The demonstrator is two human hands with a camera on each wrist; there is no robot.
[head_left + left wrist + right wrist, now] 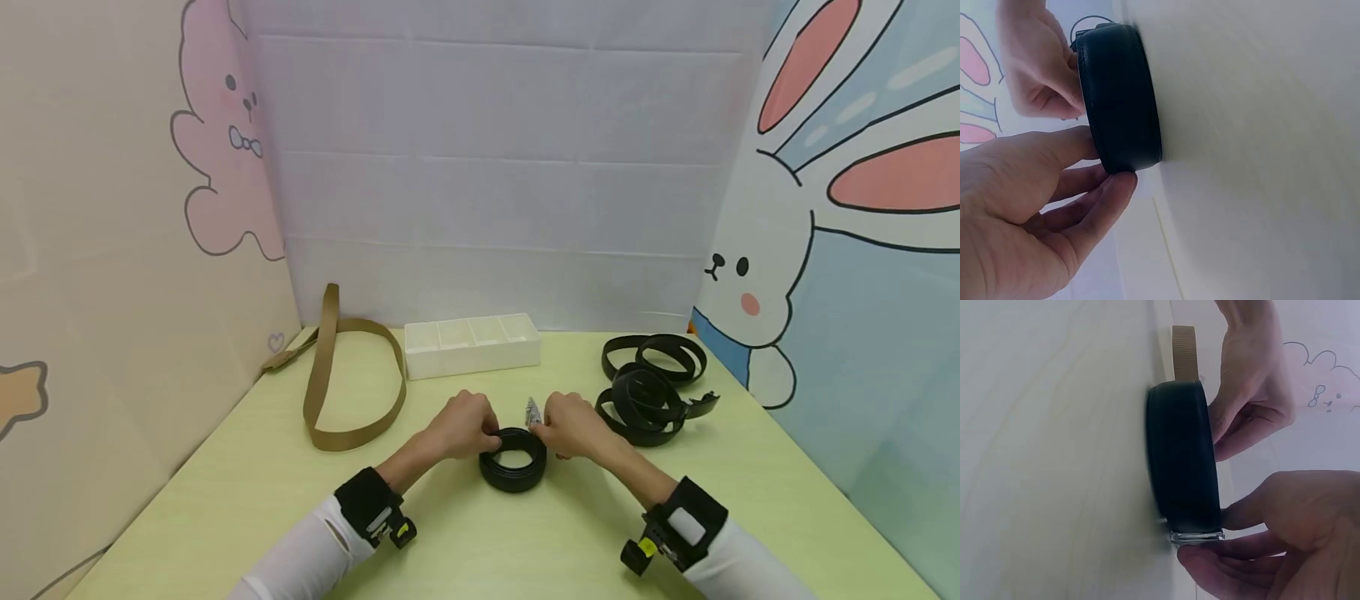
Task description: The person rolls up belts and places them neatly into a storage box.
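A black belt [513, 481], wound into a tight roll, lies flat on the table between both hands. My left hand [461, 427] pinches the roll's left side, with the thumb against its outer wall in the left wrist view, where the stitched belt [1121, 103] shows close up. At the far right side of the roll, my right hand [573, 427] holds the belt at its silver buckle [533, 413]. In the right wrist view, the metal buckle [1197, 537] lies between that hand's thumb and fingers. The roll's far side is partly hidden by the hands.
Behind the hands stands a white divided box [472, 358]. A tan strap [318, 375] lies looped at the left. Two more black belts, one coiled in front [645, 396] and one behind [675, 342], lie at the right. Printed cloth walls border the pale table [465, 550].
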